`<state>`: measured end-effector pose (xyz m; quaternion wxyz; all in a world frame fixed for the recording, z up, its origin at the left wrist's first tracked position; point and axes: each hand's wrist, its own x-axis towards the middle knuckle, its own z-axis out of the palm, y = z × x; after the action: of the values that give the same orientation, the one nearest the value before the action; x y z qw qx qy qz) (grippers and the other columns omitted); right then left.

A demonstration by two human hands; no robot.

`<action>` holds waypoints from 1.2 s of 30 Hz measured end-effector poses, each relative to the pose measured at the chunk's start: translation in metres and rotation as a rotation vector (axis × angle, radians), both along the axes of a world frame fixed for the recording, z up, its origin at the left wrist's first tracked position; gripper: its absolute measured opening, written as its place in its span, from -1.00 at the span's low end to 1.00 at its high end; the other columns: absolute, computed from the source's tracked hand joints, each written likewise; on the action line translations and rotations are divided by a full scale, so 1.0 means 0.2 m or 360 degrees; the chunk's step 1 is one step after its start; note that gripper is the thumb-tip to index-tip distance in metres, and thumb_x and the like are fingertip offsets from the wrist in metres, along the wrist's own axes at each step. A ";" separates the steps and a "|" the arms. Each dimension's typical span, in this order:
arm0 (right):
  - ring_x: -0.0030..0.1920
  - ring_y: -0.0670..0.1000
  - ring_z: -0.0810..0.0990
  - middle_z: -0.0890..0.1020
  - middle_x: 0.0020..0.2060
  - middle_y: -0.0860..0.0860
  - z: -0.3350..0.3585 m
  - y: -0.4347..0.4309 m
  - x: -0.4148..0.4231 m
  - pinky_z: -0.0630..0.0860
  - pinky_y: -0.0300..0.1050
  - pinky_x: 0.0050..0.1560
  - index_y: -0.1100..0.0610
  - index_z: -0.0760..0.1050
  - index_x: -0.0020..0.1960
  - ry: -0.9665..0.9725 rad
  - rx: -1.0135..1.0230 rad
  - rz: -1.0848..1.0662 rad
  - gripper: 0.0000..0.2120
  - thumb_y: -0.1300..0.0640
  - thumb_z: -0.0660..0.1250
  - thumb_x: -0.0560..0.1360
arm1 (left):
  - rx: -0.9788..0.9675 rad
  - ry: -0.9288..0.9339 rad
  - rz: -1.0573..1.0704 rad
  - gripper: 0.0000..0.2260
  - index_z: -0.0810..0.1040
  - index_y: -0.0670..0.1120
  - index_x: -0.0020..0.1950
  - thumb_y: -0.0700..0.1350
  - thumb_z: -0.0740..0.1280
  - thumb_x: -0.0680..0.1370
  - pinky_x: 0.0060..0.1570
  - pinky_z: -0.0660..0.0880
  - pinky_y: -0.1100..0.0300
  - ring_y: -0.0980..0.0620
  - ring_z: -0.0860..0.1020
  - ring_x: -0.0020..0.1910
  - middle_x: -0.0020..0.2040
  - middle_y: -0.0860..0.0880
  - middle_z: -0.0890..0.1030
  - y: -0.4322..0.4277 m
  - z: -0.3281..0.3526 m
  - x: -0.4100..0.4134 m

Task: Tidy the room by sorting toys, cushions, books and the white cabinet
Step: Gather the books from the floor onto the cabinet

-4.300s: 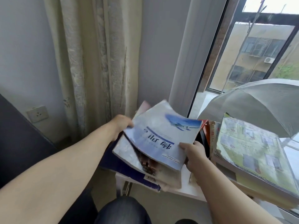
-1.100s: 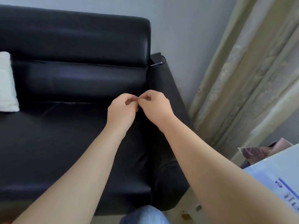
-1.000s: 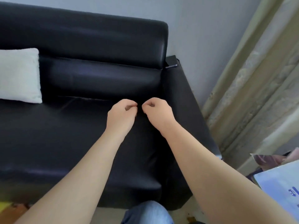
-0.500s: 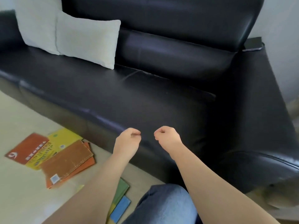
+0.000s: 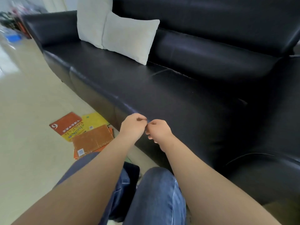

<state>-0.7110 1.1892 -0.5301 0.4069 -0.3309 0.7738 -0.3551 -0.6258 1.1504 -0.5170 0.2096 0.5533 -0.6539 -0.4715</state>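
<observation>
black sofa (image 5: 178, 98), books (image 5: 81, 132) on possibly tiled floor (image 5: 32, 103)

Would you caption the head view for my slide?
Left hand and right hand meet, curled, before a black sofa; books lie on the floor.

Two off-white fabric cushions (image 5: 128, 36), one black leather sofa (image 5: 186, 98). At least three overlapping orange, yellow and brown paperback books (image 5: 92, 140).

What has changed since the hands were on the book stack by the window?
Both hands let go of that stack and the view swung left to the sofa. The left hand and right hand now hang empty, fingers curled, touching before its seat edge. Over the last second they stayed together and empty; cushions and floor books lie untouched.
</observation>
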 end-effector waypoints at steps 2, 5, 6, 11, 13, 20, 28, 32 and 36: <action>-0.29 0.03 0.41 0.47 -0.34 0.02 0.00 -0.02 0.04 0.31 -0.22 -0.36 0.11 0.42 -0.31 -0.0020 -0.0011 0.0042 -0.79 0.26 0.15 0.47 | 0.0026 0.0048 0.0105 -0.84 0.55 0.00 -0.01 -0.18 0.19 0.57 0.19 0.49 -0.07 -0.09 0.57 0.09 0.11 -0.07 0.61 0.00 -0.01 0.03; -0.26 0.06 0.41 0.46 -0.37 0.01 -0.02 -0.07 0.09 0.26 -0.23 -0.40 0.07 0.40 -0.37 -0.0031 -0.0013 0.0046 -0.75 0.27 0.15 0.45 | 0.0020 0.0072 0.0191 -0.82 0.59 -0.06 0.05 -0.19 0.20 0.56 0.17 0.50 -0.07 -0.12 0.58 0.08 0.10 -0.09 0.62 -0.03 -0.03 0.08; -0.22 0.08 0.41 0.47 -0.35 0.02 -0.04 -0.09 0.11 0.25 -0.22 -0.40 0.06 0.39 -0.39 -0.0036 -0.0003 0.0050 -0.74 0.27 0.16 0.44 | 0.0017 0.0072 0.0212 -0.82 0.59 -0.06 0.05 -0.19 0.21 0.55 0.17 0.50 -0.07 -0.12 0.58 0.08 0.10 -0.10 0.62 -0.04 -0.05 0.10; -0.21 0.10 0.40 0.50 -0.26 0.08 -0.16 -0.17 0.28 0.22 -0.23 -0.41 0.05 0.37 -0.40 -0.0087 0.0127 0.0084 -0.76 0.23 0.22 0.42 | 0.0134 0.0072 0.0302 -0.83 0.59 -0.03 -0.07 -0.21 0.22 0.52 0.17 0.50 -0.02 -0.15 0.56 0.12 0.07 -0.11 0.63 -0.09 -0.18 0.28; -0.28 0.08 0.40 0.49 -0.25 0.11 -0.24 -0.22 0.38 0.21 -0.25 -0.42 0.07 0.35 -0.37 -0.0130 0.0203 0.0115 -0.78 0.19 0.21 0.45 | 0.0178 0.0064 0.0340 -0.83 0.56 0.00 -0.20 -0.22 0.23 0.50 0.16 0.51 -0.04 -0.15 0.56 0.12 0.07 -0.13 0.63 -0.13 -0.25 0.36; -0.27 0.03 0.47 0.53 -0.11 0.14 -0.54 -0.38 0.66 0.28 -0.25 -0.39 0.17 0.42 -0.15 -0.0371 0.0508 0.0169 -0.85 0.25 0.14 0.57 | 0.0415 -0.0114 0.0409 -0.86 0.56 -0.06 -0.06 -0.22 0.22 0.53 0.12 0.52 0.01 -0.14 0.57 0.09 0.01 -0.18 0.62 -0.30 -0.59 0.63; -0.34 0.04 0.41 0.46 -0.30 0.08 -1.18 -0.47 0.77 0.27 -0.24 -0.39 0.14 0.29 -0.34 -0.0505 0.0877 -0.0155 -0.74 0.26 0.17 0.53 | 0.0761 -0.0467 0.0105 -0.78 0.55 -0.10 0.13 -0.21 0.20 0.54 -0.17 0.43 0.15 -0.16 0.58 -0.11 -0.06 -0.17 0.61 -0.42 -1.19 0.78; -0.25 0.04 0.42 0.47 -0.27 0.09 -1.45 -0.48 0.79 0.38 -0.19 -0.25 0.10 0.30 -0.35 -0.0418 0.1060 -0.0241 -0.73 0.22 0.20 0.51 | 0.0923 -0.0528 -0.0022 -0.68 0.45 -0.14 0.30 -0.25 0.20 0.55 -0.34 0.36 0.16 -0.10 0.47 -0.31 -0.07 -0.14 0.55 -0.44 -1.39 0.83; -0.14 0.05 0.41 0.42 -0.32 0.07 -1.61 -0.44 0.81 0.34 -0.13 -0.12 0.08 0.26 -0.36 -0.0360 0.1209 -0.0240 -0.68 0.15 0.19 0.55 | 0.0937 -0.0697 -0.0090 -0.63 0.42 -0.09 0.35 -0.20 0.22 0.54 -0.24 0.42 0.20 -0.09 0.51 -0.13 0.17 -0.14 0.50 -0.49 -1.53 0.83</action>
<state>-0.5488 1.1014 -0.8529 0.5556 -0.0581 0.8225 -0.1068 -0.4592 1.0519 -0.8227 -0.1167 0.6593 -0.5346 -0.5156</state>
